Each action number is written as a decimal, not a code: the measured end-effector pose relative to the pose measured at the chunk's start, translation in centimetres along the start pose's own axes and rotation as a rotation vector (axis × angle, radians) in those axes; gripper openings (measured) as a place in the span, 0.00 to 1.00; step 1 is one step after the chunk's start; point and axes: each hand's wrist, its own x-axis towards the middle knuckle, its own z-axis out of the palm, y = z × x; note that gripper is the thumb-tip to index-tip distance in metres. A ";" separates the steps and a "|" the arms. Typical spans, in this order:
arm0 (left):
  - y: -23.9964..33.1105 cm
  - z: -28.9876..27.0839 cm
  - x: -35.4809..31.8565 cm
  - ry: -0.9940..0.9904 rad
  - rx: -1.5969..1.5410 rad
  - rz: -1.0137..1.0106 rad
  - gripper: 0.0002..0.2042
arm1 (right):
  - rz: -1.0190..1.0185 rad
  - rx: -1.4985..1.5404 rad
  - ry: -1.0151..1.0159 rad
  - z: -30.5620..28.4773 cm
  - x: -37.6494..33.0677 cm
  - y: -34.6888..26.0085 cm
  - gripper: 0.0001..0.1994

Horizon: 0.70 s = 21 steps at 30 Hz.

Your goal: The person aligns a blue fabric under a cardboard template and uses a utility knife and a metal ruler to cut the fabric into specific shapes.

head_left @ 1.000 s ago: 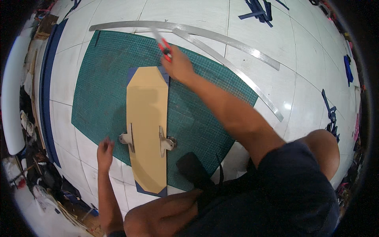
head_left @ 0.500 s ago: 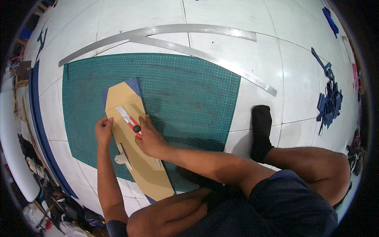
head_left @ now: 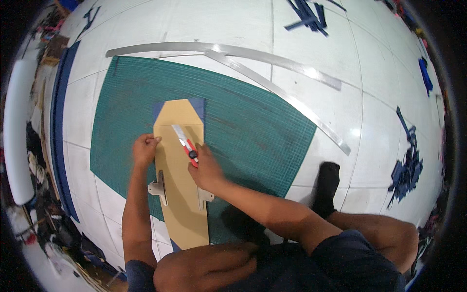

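Note:
A long tan cardboard template (head_left: 181,214) with angled corners lies over dark blue fabric (head_left: 198,108), which peeks out at the far end. My left hand (head_left: 145,150) pinches the template's left edge, fingers curled in. My right hand (head_left: 208,170) grips a red utility knife (head_left: 190,149), its wide silver blade lying over the template and pointing away from me. Some fingers of that hand rest along the template's right edge. Nearer to me, one metal bulldog clip (head_left: 157,188) bites the left edge and another metal clip (head_left: 206,195) the right.
Under the template spreads a green cutting mat (head_left: 253,136) on white floor tiles. Two long steel rulers (head_left: 155,47) cross beyond it. Blue fabric scraps (head_left: 406,168) lie at right, more strips (head_left: 307,18) far off. A white roll (head_left: 22,131) stands at left. My foot (head_left: 327,187) is right of the mat.
The whole view has turned, so the template now stands nearly upright in the picture and the right clip shows more fully. Both hands keep about the same places on the template.

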 end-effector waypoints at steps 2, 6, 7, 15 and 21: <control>-1.7 0.0 0.2 0.005 -0.086 0.030 0.26 | -0.012 -0.042 0.011 0.8 0.2 0.1 0.31; -0.4 -0.1 -0.2 0.055 -0.175 0.094 0.23 | -0.090 0.032 -0.123 -1.8 0.5 1.1 0.31; 0.8 -0.4 -0.7 0.098 -0.161 0.096 0.22 | -0.049 0.003 -0.078 -3.1 0.3 1.6 0.29; 21.5 -4.4 -10.3 0.365 0.060 0.220 0.15 | -0.221 -0.661 0.756 -27.9 0.6 12.3 0.14; 18.4 -2.2 -7.1 0.298 0.182 0.445 0.12 | -0.118 -0.686 0.503 -33.4 -1.6 13.3 0.17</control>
